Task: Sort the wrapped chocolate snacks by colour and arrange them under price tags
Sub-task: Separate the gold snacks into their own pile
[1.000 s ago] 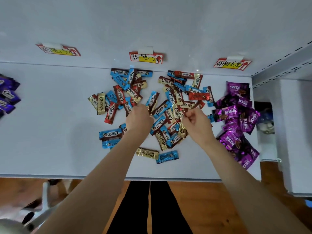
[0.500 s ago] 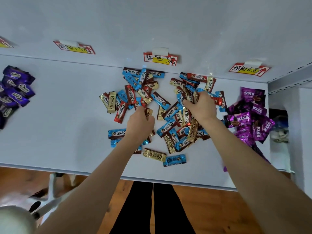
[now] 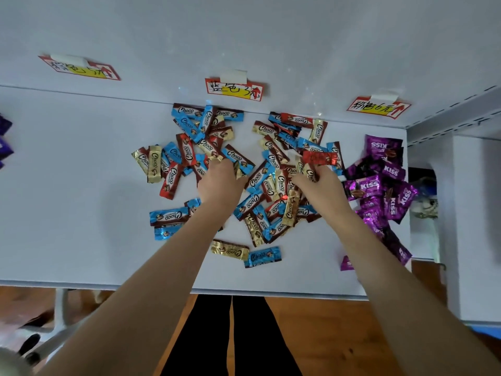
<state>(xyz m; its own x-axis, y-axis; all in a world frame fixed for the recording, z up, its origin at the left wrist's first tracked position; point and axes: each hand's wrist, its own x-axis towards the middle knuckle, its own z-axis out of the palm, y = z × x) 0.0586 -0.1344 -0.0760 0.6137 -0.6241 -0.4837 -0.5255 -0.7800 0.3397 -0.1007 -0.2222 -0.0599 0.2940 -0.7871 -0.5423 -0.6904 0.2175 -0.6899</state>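
Under the middle tag (image 3: 234,89), at the back of the bench (image 3: 67,213), a mixed pile (image 3: 238,156) of blue, red and gold snacks spreads forward to about the bench's middle. Both hands are down in it, knuckles up.

The left hand (image 3: 221,184) sits in the pile's centre with its fingers curled under, and a gold snack (image 3: 236,169) shows pinched at their tips. The right hand (image 3: 324,187), further toward the right edge, grips a gold bunch (image 3: 309,172) in curled fingers. A red snack (image 3: 320,158) lies blurred just beyond its fingertips, and I cannot tell whether the hand holds that one too.

Purple snacks (image 3: 379,183) are heaped along the right edge below the right tag (image 3: 378,107), running down to the front right corner. Darker purple ones (image 3: 4,147) peek in at the left edge. The bench below the left tag (image 3: 80,68) carries no snacks.

Near the front edge a loose gold one (image 3: 230,250) and a loose blue one (image 3: 262,257) lie end to end, apart from the pile. Two blue strays (image 3: 169,216) lie side by side left of the left forearm.
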